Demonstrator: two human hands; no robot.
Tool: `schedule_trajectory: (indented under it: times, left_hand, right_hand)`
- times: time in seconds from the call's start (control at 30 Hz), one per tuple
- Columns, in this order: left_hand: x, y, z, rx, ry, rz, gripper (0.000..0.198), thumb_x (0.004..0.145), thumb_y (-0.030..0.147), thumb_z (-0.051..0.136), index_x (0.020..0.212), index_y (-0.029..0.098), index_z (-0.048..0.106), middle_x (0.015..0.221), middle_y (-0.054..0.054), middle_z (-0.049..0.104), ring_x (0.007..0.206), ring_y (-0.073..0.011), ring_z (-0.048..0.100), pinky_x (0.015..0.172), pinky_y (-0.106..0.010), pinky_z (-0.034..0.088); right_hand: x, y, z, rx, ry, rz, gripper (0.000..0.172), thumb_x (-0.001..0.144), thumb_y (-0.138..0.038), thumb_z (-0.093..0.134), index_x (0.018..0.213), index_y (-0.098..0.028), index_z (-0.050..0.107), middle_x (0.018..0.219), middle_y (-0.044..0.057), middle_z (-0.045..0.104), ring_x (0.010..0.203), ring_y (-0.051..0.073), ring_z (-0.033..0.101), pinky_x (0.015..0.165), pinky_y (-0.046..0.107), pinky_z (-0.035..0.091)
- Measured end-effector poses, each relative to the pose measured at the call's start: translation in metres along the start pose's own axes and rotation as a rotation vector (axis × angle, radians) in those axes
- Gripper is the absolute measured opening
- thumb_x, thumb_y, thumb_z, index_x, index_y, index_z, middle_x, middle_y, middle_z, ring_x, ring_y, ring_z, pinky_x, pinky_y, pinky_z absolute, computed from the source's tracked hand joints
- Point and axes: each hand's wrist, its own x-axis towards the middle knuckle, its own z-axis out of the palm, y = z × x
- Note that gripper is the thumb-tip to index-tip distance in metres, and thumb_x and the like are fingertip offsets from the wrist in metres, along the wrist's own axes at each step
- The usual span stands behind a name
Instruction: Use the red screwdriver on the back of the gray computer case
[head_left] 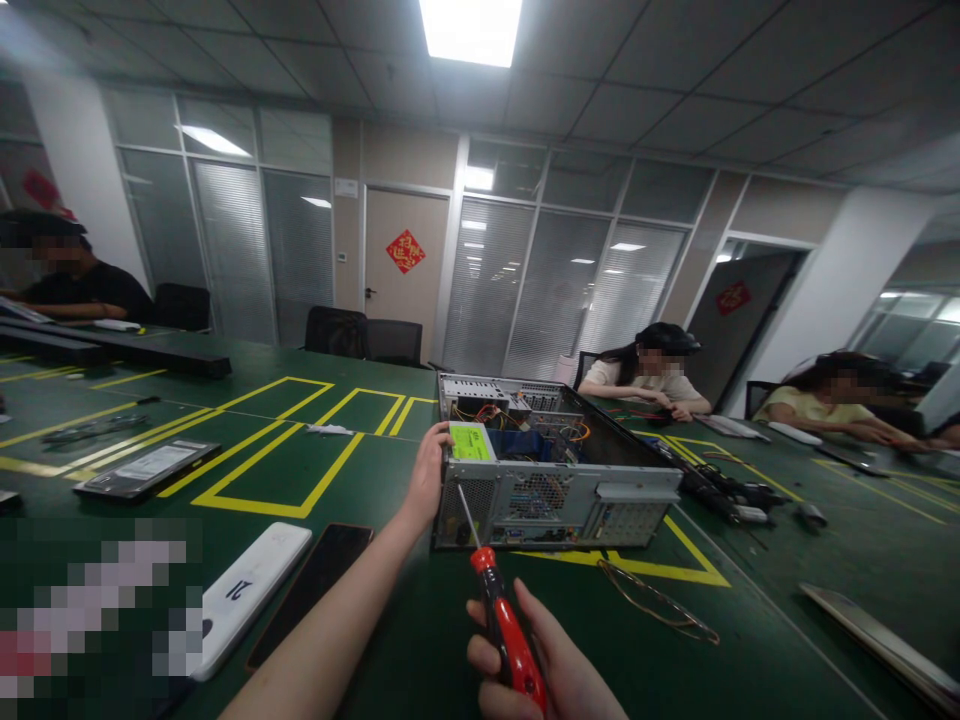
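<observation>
An open desktop computer case [547, 492] lies on its side on the green table, its rear panel facing me. Inside it are cables and a power supply with a bright green label [471, 441]. My left hand [430, 468] grips the case at its left rear corner, beside the label; some fingertips are hidden behind the edge. In my right hand [551, 650] is a red and black screwdriver [506, 610], fingers wrapped round the handle. Its shaft points up toward the vented left part of the rear panel. I cannot tell whether the tip touches it.
To the left lie a hard drive [146, 468], a white power bank [251, 600] and a dark phone [322, 580]. On the right are eyeglasses [664, 600], black cables [731, 490] and a flat metallic object [877, 635]. Several people sit around the table.
</observation>
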Motion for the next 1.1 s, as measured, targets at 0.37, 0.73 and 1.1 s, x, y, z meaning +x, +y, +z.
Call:
schedule_trajectory:
  times: [0.37,0.73,1.1]
  left_hand:
    - [0.0,-0.001,0.0,-0.005,0.006,0.007,0.045,0.097,0.054,0.028,0.094,0.023,0.06,0.132,-0.007,0.056,0.129,-0.0208,0.05,0.114,-0.039,0.035]
    - [0.0,-0.002,0.0,0.009,0.002,0.014,0.045,0.098,0.052,0.026,0.095,0.022,0.059,0.133,-0.008,0.055,0.129,-0.0206,0.049,0.114,-0.04,0.035]
    - [-0.001,-0.002,0.0,-0.004,-0.002,0.012,0.044,0.098,0.052,0.026,0.096,0.022,0.059,0.133,-0.008,0.054,0.13,-0.0205,0.048,0.115,-0.041,0.033]
  right_hand:
    - [0.001,-0.001,0.002,-0.03,0.086,-0.011,0.036,0.09,-0.045,0.059,0.074,-0.013,0.062,0.058,-0.001,0.059,0.044,0.004,0.049,0.038,0.012,0.024]
    - [0.002,-0.002,-0.008,-0.064,-0.081,0.081,0.037,0.091,-0.048,0.058,0.073,-0.015,0.061,0.045,-0.008,0.048,0.029,-0.001,0.024,0.032,0.012,0.014]
    - [0.007,-0.002,-0.001,-0.058,0.004,0.061,0.043,0.097,-0.051,0.042,0.094,-0.014,0.065,0.055,-0.001,0.058,0.031,0.002,0.038,0.034,0.012,0.018]
